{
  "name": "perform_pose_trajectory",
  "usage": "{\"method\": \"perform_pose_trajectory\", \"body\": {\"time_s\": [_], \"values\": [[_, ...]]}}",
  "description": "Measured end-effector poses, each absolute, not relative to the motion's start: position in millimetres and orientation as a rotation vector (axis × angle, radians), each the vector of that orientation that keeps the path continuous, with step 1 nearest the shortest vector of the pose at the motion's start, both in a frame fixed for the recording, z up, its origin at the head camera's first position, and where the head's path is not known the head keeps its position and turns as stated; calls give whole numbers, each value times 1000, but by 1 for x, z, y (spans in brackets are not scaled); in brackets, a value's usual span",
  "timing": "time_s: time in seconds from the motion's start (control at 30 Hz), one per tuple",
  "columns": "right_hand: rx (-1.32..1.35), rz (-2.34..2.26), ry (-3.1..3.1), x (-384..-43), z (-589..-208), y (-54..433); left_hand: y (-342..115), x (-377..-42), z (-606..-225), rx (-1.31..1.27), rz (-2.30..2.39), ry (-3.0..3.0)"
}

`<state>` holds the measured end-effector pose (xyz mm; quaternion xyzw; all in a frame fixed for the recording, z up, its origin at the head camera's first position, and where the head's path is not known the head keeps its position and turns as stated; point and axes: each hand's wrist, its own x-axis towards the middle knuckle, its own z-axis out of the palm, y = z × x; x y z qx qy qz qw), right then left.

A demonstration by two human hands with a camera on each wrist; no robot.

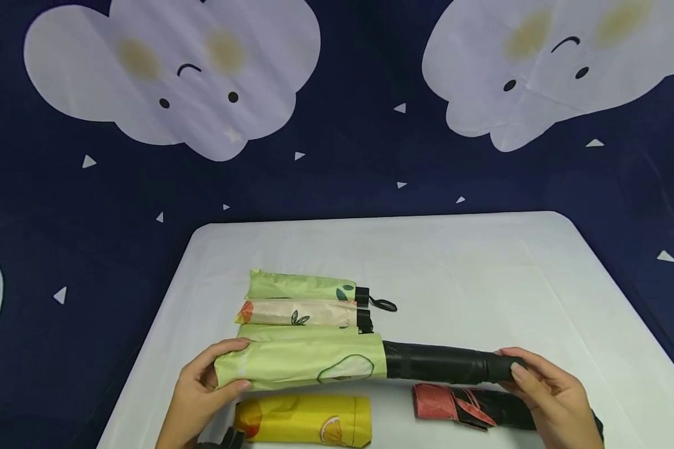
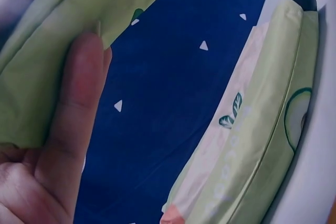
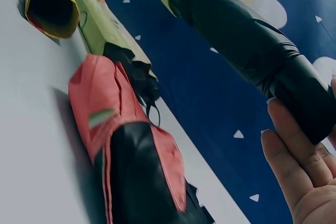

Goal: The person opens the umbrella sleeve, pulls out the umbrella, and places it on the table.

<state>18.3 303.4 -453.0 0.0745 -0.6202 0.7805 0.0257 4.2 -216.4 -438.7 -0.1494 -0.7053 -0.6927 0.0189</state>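
Level above the white table, a black folded umbrella [image 1: 449, 363] is partly inside a light green sleeve [image 1: 281, 365] with an avocado print. My left hand [image 1: 193, 383] holds the sleeve's left end between thumb and fingers; the left wrist view shows a finger [image 2: 79, 87] along the cloth. At the other end, my right hand [image 1: 556, 390] pinches the black tip of the umbrella, thumb on the near side. Below that hand lies a loosely folded red and black umbrella [image 1: 446, 402], partly hidden by it. A yellow orange-print sleeve [image 1: 303, 418] lies nearer; its open end [image 3: 51, 17] looks hollow.
Behind the held umbrella lie a green sleeved umbrella [image 1: 297, 285] with a black loop, a cream one [image 1: 314, 312] and another green one [image 1: 297, 332], side by side. A black object [image 1: 229, 438] shows by my left wrist. Dark blue cloth surrounds the table [image 1: 455, 249].
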Motion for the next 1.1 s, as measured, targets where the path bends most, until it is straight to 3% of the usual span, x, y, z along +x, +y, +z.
{"method": "perform_pose_trajectory", "body": {"time_s": [0.6,1.1], "values": [[54,2289,-1862,25,-460,353,-243,10,-456,-299,-2225,-2193],[-215,2217,-1959,21,-483,377,-240,-5,-490,-463,-2331,-2285]]}}
